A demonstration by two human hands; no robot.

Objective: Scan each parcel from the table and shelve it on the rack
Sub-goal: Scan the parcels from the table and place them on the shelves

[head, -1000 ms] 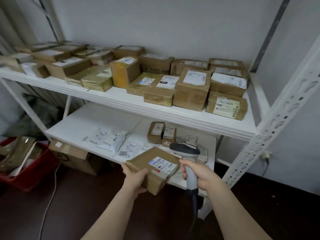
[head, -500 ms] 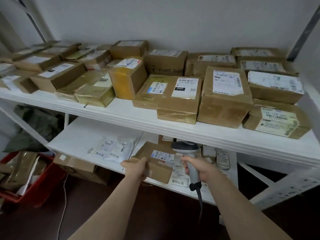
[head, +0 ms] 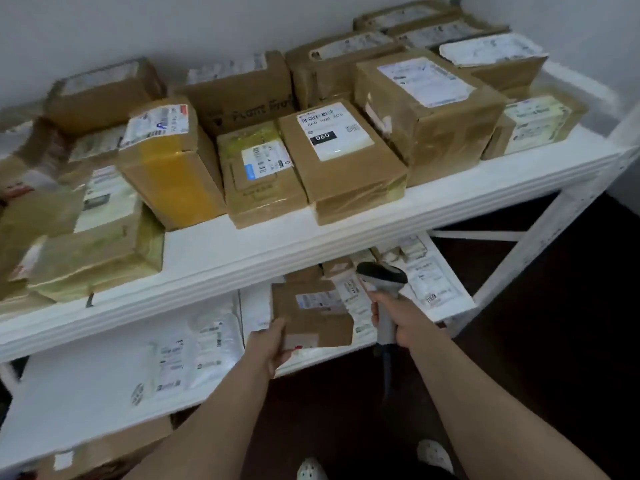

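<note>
My left hand point(head: 272, 344) grips the near left corner of a brown cardboard parcel point(head: 311, 313) with a white label, held over the front of the lower shelf point(head: 86, 403) of the white rack. My right hand point(head: 401, 315) is wrapped round the grip of a grey barcode scanner point(head: 381, 278), just right of the parcel, with its head level with the parcel's far edge. The scanner's cable hangs down below my hand.
The upper shelf point(head: 249, 251) is packed with several taped cardboard boxes, such as one labelled 060 point(head: 339, 157). White mailer bags point(head: 194, 355) and small packets point(head: 426, 282) lie on the lower shelf. Another box point(head: 104, 448) stands on the dark floor below.
I have moved closer to the rack and the view tilts down. The parcel has gone forward and lower onto the lower shelf's front; the scanner stays beside it.
</note>
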